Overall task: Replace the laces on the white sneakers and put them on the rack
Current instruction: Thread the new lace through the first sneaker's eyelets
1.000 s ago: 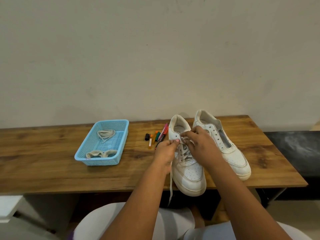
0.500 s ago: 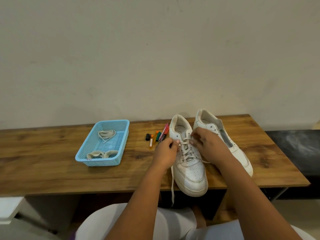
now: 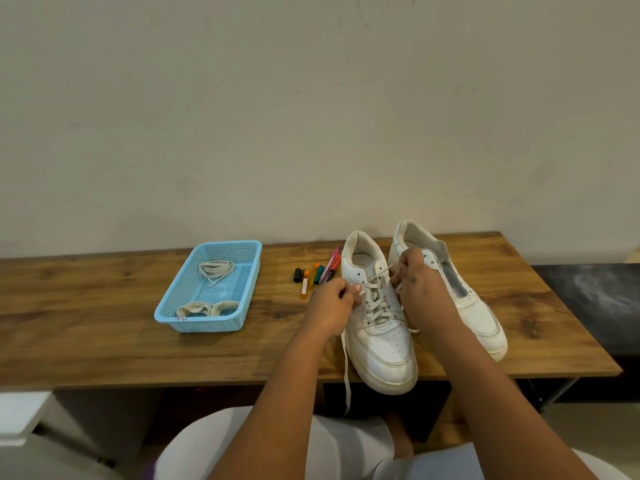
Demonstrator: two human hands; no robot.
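Observation:
Two white sneakers stand on the wooden table (image 3: 104, 341), toes towards me. The nearer sneaker (image 3: 381, 355) carries a white lace (image 3: 375, 303) threaded up most of its eyelets. My left hand (image 3: 332, 306) pinches the lace at the shoe's left upper eyelets, and one loose end hangs over the table's front edge. My right hand (image 3: 420, 292) pinches the other lace end near the top right eyelet. The second sneaker (image 3: 478, 317) lies behind my right hand with no lace and its tongue exposed.
A light blue plastic basket (image 3: 207, 323) on the left holds a coiled white lace (image 3: 215, 270) and a bundle of off-white laces (image 3: 204, 309). Several coloured markers (image 3: 317, 277) lie between basket and sneakers. A dark bench (image 3: 588, 306) adjoins the table's right end.
My right hand has lifted and pulled its lace end up and to the right by the top eyelet. The crossed laces show more fully. My left hand has stayed by the left eyelets.

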